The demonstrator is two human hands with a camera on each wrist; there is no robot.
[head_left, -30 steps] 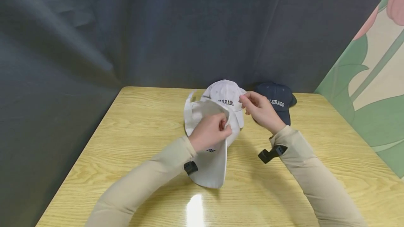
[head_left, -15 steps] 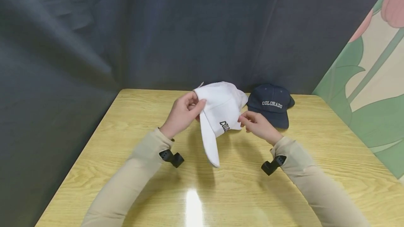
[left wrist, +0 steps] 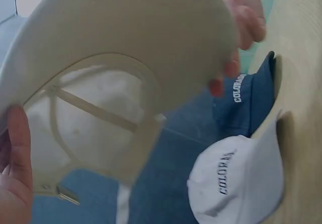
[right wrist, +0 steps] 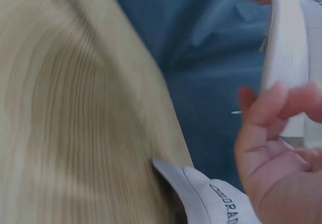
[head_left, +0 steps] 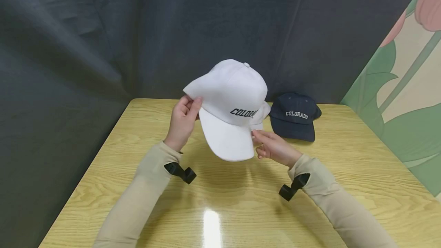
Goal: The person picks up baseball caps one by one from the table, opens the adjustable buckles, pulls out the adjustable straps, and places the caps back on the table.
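A white baseball cap (head_left: 237, 91) with dark lettering is held above the table, crown up and brim facing me. My left hand (head_left: 182, 119) pinches its lower edge at the left, where brim and crown meet. At the brim's right edge, my right hand (head_left: 275, 148) pinches with thumb and fingertips. The left wrist view shows the cap's hollow underside (left wrist: 95, 113) and a loose strap (left wrist: 123, 201). Behind it on the table sits a second white cap (left wrist: 221, 183), mostly hidden in the head view. Right of that one rests a navy cap (head_left: 294, 116) marked COLORADO.
The wooden table (head_left: 113, 163) reaches back to a dark curtain (head_left: 213, 30). A wall with a painted flower pattern (head_left: 406, 98) borders the right side. Each sleeve carries a black wrist camera, one on the left (head_left: 182, 173) and one on the right (head_left: 293, 188).
The held white cap has turned from open side up to crown up and risen, its lettering now facing me. My left hand shifted left; my right hand moved down and took the brim edge.
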